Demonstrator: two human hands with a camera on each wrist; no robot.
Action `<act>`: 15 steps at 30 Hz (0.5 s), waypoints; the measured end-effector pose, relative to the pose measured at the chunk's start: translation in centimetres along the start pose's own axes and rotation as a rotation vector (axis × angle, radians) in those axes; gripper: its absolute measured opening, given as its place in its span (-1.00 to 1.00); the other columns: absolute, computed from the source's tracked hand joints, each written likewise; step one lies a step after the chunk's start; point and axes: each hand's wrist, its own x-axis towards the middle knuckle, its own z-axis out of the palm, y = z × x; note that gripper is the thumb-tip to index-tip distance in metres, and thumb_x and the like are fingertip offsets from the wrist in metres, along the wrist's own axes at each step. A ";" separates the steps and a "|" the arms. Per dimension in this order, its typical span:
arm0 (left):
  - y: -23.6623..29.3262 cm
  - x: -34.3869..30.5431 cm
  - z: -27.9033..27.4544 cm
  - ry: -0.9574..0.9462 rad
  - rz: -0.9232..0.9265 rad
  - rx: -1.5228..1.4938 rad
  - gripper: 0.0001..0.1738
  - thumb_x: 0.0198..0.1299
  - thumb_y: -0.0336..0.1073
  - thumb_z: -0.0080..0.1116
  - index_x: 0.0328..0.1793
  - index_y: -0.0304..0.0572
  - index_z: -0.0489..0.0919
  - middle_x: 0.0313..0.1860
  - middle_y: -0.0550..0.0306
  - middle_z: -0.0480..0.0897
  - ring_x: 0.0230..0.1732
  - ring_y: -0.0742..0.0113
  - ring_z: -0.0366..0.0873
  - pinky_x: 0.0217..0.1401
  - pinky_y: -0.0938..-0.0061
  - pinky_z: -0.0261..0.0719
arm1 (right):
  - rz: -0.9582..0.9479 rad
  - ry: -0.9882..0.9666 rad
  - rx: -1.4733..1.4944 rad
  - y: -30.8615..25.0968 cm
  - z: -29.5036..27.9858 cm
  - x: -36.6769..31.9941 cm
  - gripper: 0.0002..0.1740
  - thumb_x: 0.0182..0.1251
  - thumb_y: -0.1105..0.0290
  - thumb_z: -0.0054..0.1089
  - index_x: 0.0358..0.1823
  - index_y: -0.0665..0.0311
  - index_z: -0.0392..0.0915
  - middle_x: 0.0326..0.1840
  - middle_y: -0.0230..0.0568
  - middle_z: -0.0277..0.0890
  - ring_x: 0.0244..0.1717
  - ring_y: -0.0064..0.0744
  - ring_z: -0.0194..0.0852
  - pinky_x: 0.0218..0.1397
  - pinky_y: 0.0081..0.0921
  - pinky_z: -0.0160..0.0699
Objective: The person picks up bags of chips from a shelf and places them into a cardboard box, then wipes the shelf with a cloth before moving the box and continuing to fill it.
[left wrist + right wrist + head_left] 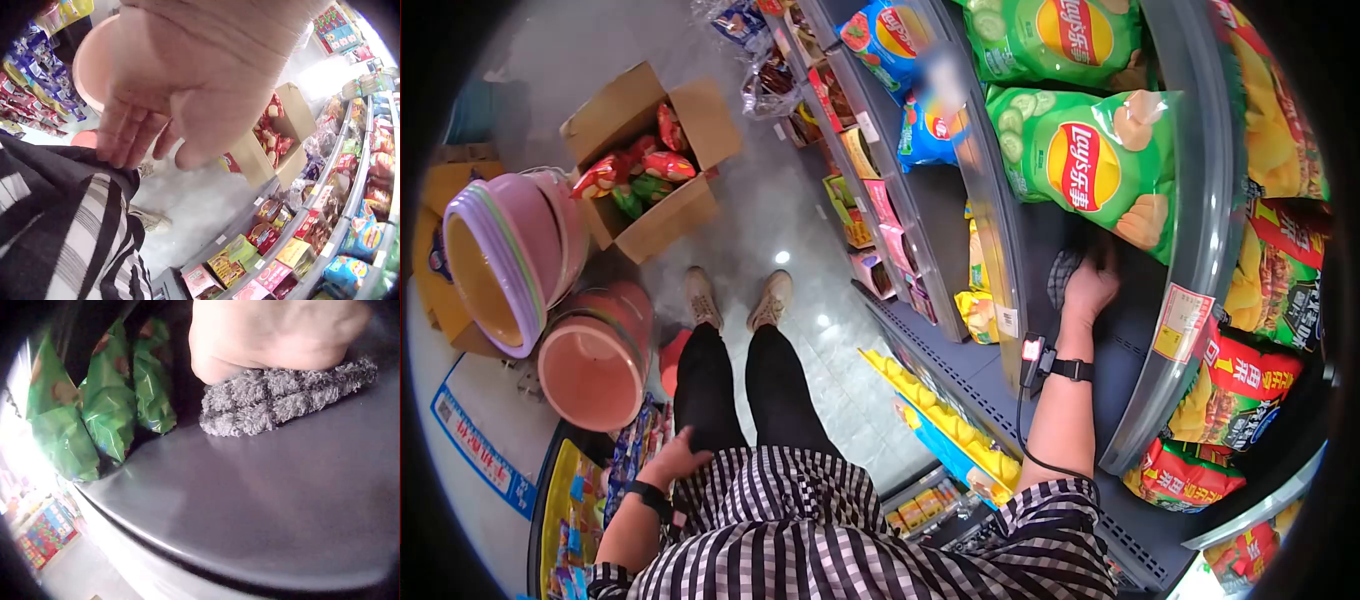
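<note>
My right hand (1090, 288) reaches into a dark grey shelf (1122, 335) and grips a grey fluffy cloth (1061, 276), pressing it on the shelf board. In the right wrist view the hand (275, 334) sits curled on top of the cloth (281, 403), which lies flat on the shelf (250, 506). Green Lay's crisp bags (1090, 165) stand just behind and above the hand, and also show as green bags (94, 419) at the left. My left hand (675, 458) rests with relaxed fingers on my black trouser leg, at the striped shirt's hem (75, 206); the hand (162, 106) holds nothing.
An open cardboard box (700, 125) of red snack bags stands on the floor ahead. Stacked pink basins (505, 255) and a pink bucket (595, 355) are at my left. Lower shelves (870, 200) and red crisp bags (1250, 380) fill the right side.
</note>
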 end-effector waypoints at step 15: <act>2.4 2.8 3.0 0.084 -0.046 0.590 0.37 -0.25 0.35 0.26 0.48 -0.24 -0.28 0.21 -0.89 -0.04 -0.15 -0.36 0.54 -0.09 0.22 0.54 | 0.401 -0.033 -0.660 9.1 -4.6 -4.5 -0.43 0.05 0.32 0.26 0.11 0.25 0.28 0.14 0.06 0.31 0.19 0.07 0.21 0.17 -0.10 0.24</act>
